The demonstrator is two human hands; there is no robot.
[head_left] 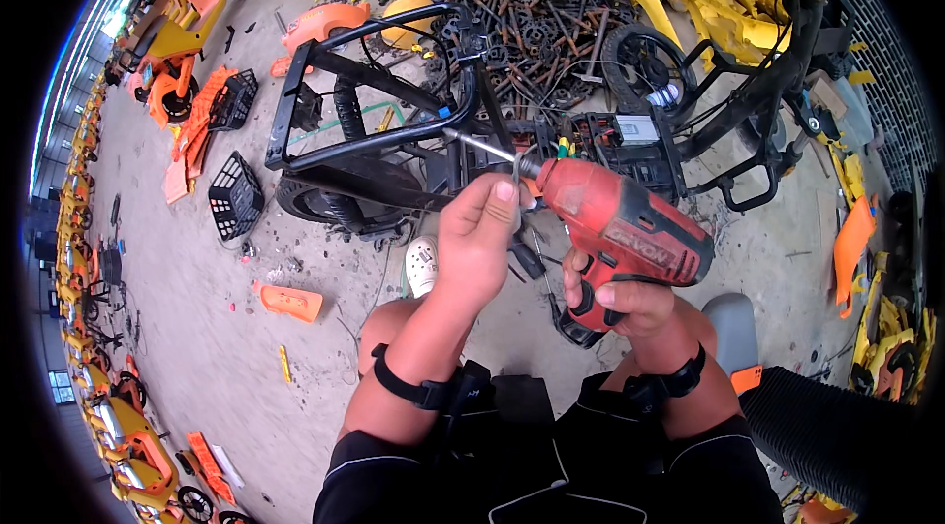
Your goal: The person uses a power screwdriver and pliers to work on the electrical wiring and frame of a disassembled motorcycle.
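Observation:
My right hand (pixel 638 304) is wrapped round the handle of a red and black cordless impact driver (pixel 610 214). Its long metal bit (pixel 480 144) points up and left, with the tip at a tube of a black scooter frame (pixel 379 144); I cannot tell whether they touch. Just below the driver's nose, my left hand (pixel 477 234) is closed in a pinch. A thin grey piece shows at its fingertips, too small to name. Right of the bit, the stripped scooter's middle holds wiring and a silver box (pixel 636 129).
Behind the frame lies a heap of rusty metal parts (pixel 532 32), with yellow body panels (pixel 704 7) beyond. Black baskets (pixel 236 194) and an orange panel (pixel 288 301) lie on the left floor. A black ribbed hose (pixel 817 435) runs at lower right. Scooters (pixel 138 455) line the left side.

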